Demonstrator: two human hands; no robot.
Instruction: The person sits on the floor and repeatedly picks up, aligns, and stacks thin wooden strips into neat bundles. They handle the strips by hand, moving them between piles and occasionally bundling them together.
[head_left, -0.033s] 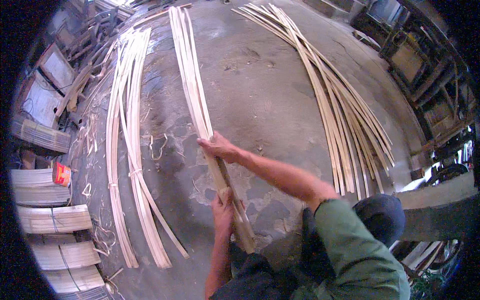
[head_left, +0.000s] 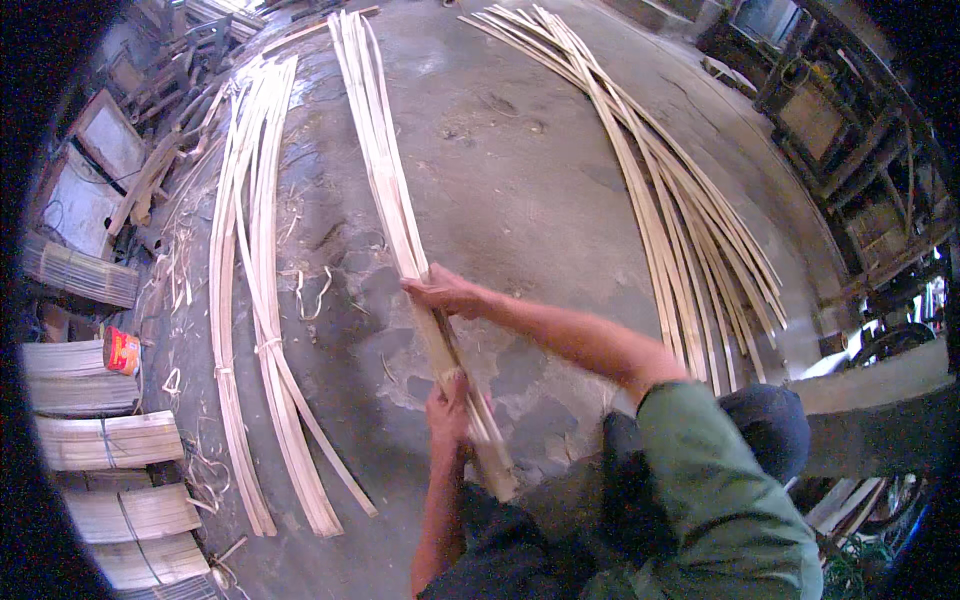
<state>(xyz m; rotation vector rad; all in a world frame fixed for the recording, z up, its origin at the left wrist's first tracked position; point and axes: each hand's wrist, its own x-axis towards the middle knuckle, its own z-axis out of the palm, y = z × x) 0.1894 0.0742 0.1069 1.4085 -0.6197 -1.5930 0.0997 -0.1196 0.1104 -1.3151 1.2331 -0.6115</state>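
Note:
A long bundle of pale wooden strips (head_left: 382,160) stretches from the far floor to my lap. My right hand (head_left: 446,292) is wrapped over it about midway, with the arm reaching across from the right. Nearer to me, my left hand (head_left: 449,408) grips the same bundle from its left side, its fingers partly hidden by the strips. Past my left hand the near ends of the strips fan slightly and look blurred.
Tied strip bundles (head_left: 268,300) lie on the floor to the left. A fan of loose strips (head_left: 670,210) spreads at the right. Stacked bound slats (head_left: 110,440) and a red-orange container (head_left: 122,352) line the left edge. Wood scraps (head_left: 185,265) litter the floor nearby.
Both hands have shifted very slightly, my right hand a little to the right along with the bundle. The far end of the bundle has swung slightly left. Both grips stay closed.

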